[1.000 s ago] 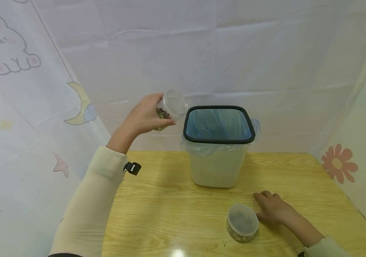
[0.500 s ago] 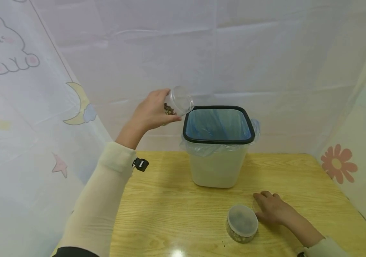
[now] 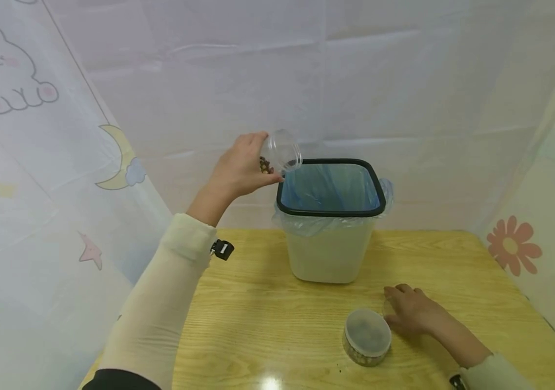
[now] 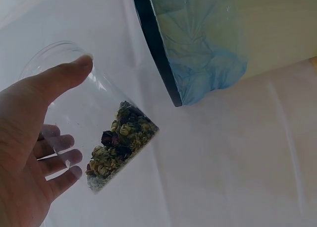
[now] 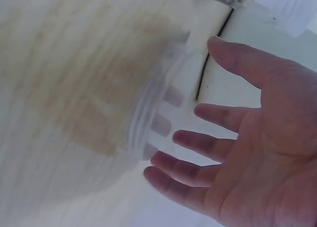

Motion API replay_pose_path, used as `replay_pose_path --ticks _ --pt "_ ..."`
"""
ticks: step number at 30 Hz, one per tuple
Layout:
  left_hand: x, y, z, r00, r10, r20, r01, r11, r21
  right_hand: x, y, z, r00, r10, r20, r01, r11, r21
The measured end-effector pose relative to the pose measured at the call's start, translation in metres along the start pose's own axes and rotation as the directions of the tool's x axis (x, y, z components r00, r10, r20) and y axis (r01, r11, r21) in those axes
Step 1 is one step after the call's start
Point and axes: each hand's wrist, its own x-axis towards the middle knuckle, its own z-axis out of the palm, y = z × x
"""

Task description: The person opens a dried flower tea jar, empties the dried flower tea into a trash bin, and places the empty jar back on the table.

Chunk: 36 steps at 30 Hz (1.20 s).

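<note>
My left hand [image 3: 240,168] grips a clear plastic jar [image 3: 284,151], tilted, with its open mouth at the left edge of the bin's black rim. In the left wrist view, dried flower tea [image 4: 121,142], greenish-yellow buds with dark pieces, lies along the jar's bottom; the thumb is over one side and the fingers behind. My right hand [image 3: 411,309] rests low over the table, fingers spread and relaxed beside a clear ribbed lid [image 5: 158,98]. Left of that hand stands a short round jar with a frosted lid [image 3: 367,330], pale contents showing through its side.
A pale bin [image 3: 326,249] with a blue-tinted plastic liner [image 3: 333,187] and a black rim stands at the back of the wood-grain table [image 3: 243,325]. Behind it hangs a white sheet [image 3: 380,81]; printed sheets flank both sides.
My left hand has moved right and slightly up with the jar, from left of the bin to its rim, and the jar's contents have shifted. The right hand has stayed in place.
</note>
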Motion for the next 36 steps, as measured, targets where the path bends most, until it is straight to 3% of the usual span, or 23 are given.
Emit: replay_pose_path --ticks 9,18,26,36 --pt "0.001 0.001 0.005 0.999 0.040 -0.024 -0.039 0.999 0.023 0.009 -0.002 -0.034 0.984 -0.012 -0.178 0.017 1.000 0.026" --pt "0.003 0.005 0.006 0.999 0.030 0.026 -0.032 0.998 0.059 0.018 -0.008 -0.081 0.975 -0.022 -0.222 0.026 1.000 0.015" --pt "0.003 0.006 0.010 0.998 0.036 0.048 -0.040 0.996 0.083 0.019 -0.024 -0.125 0.948 -0.032 -0.315 0.037 0.999 0.008" --pt "0.000 0.007 0.010 0.998 0.048 0.051 -0.053 0.994 0.100 0.019 -0.035 -0.158 0.941 -0.034 -0.337 0.030 0.999 -0.020"
